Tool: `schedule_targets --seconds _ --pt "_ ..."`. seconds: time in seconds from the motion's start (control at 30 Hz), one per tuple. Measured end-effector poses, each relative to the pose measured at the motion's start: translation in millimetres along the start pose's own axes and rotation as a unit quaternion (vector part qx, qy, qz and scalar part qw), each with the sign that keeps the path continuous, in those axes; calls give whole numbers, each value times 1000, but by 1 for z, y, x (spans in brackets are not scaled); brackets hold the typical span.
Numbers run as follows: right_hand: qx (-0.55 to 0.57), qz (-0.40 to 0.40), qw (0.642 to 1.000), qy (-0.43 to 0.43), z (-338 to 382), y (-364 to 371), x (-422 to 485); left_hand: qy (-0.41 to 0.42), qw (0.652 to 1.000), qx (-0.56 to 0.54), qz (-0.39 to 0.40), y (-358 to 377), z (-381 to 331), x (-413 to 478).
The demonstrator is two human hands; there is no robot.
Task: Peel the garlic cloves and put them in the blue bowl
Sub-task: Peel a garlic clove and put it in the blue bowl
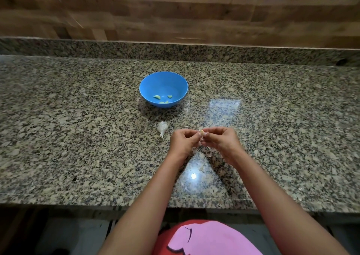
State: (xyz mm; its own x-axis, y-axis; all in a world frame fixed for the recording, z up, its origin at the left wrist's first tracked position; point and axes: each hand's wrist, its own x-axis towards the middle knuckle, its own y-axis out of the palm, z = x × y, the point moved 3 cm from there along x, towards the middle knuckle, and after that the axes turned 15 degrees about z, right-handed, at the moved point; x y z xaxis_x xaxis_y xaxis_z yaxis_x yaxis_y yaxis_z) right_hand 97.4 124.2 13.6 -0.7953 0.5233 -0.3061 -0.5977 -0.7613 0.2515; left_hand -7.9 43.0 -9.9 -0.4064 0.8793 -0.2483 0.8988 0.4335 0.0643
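A garlic clove [201, 132] is pinched between the fingertips of a person's left hand [184, 142] and right hand [220, 140], both grips closed on it just above the granite worktop [78, 137], with a wisp of papery skin hanging below the clove, which suggests peeling is under way. Bits of skin [201, 169] lie on the worktop beneath the wrists. Near the left hand rests the remaining part of the garlic bulb [162, 128], still in its white husk. Further back stands the blue bowl [163, 79], holding about four peeled cloves [157, 97]. The job appears partly done, with more cloves left to strip.
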Motion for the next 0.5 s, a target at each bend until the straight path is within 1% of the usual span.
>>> schedule_targets --seconds 0.17,0.3,0.4,0.5 --pt "-4 -9 1000 -12 -1 2 1 9 1000 -4 -20 0 -3 0" --pt "47 15 999 1 -1 1 2 4 999 17 -28 1 -4 1" --pt "25 51 998 17 1 1 1 3 995 97 -32 3 -5 1" --pt "19 51 998 19 4 -2 1 25 975 217 -41 6 -10 0"
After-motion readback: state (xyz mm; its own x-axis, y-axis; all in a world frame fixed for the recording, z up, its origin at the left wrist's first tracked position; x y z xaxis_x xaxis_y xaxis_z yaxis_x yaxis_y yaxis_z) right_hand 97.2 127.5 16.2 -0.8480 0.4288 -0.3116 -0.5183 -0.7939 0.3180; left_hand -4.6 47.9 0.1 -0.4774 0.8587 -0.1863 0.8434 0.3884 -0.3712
